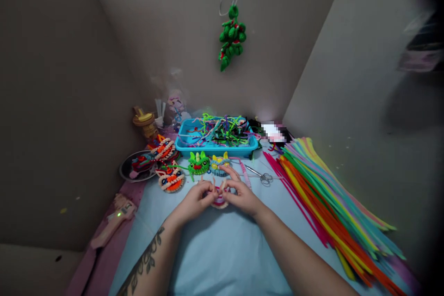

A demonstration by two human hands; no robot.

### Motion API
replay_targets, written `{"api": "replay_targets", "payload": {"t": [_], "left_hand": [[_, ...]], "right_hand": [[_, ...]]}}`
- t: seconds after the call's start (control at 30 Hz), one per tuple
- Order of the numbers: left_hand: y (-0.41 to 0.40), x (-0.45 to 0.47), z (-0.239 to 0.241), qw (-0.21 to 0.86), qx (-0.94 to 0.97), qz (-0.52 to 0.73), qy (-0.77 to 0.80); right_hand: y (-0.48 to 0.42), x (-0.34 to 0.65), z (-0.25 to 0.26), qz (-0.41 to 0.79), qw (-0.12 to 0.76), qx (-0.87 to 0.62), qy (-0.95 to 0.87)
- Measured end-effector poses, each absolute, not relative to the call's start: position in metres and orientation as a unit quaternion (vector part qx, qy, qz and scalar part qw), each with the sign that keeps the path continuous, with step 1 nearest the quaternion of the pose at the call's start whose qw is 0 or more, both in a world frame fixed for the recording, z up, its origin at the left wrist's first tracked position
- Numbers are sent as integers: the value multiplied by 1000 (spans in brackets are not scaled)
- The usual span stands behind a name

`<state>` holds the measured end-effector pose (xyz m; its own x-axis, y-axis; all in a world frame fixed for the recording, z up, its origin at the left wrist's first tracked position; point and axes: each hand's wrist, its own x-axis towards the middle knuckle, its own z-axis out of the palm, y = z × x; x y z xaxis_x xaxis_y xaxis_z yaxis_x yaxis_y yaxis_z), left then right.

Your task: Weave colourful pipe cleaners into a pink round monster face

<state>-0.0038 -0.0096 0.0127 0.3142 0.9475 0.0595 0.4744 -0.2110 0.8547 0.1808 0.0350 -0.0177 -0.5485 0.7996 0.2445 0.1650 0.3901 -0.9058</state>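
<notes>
Between my two hands is a small rounded pink-and-white pipe-cleaner piece (219, 201), low over the blue cloth. The fingers of my left hand (202, 196) pinch its left side. My right hand (240, 195) pinches the right side, thumb and index finger together, with other fingers raised. Fingertips hide most of the piece's upper part. Just beyond stand a green pipe-cleaner animal head (199, 164) and a blue-and-yellow one (219, 164), the latter partly behind my right fingers. An orange-and-cream head (171, 180) lies to the left.
A blue tray (218, 151) of pipe-cleaner scraps stands at the back. Scissors (264, 177) lie right of my hands, beside long coloured pipe cleaners (333, 203). On the left are a metal bowl (125, 173) and a glue gun (116, 222). A green ornament (233, 32) hangs behind.
</notes>
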Motion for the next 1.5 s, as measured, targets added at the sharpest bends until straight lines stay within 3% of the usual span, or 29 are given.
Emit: {"api": "replay_targets", "payload": {"t": [0.17,0.4,0.5,0.63,0.77,0.87,0.93,1.03,1.5], "left_hand": [[-9,-6,13,413,689,327,497],[-5,-3,4,268,717,367,529],[-5,-2,3,236,744,338,526],[-6,-3,0,202,758,336,521],[-5,-7,-6,174,741,339,552],[-6,-7,-9,151,738,339,564],[-7,-6,-9,137,739,349,559],[-8,-5,-7,117,744,375,541],[-6,-6,-7,50,773,371,511]], "right_hand": [[33,181,-21,451,374,-302,-752],[39,181,-20,366,501,-406,-671],[44,191,-10,340,511,-475,-631],[48,233,8,276,441,-531,-669],[44,302,26,38,343,-662,-665],[41,346,33,-118,216,-781,-574],[41,364,32,-110,133,-799,-576],[44,376,27,-90,100,-800,-585],[45,376,12,-40,89,-778,-621]]}}
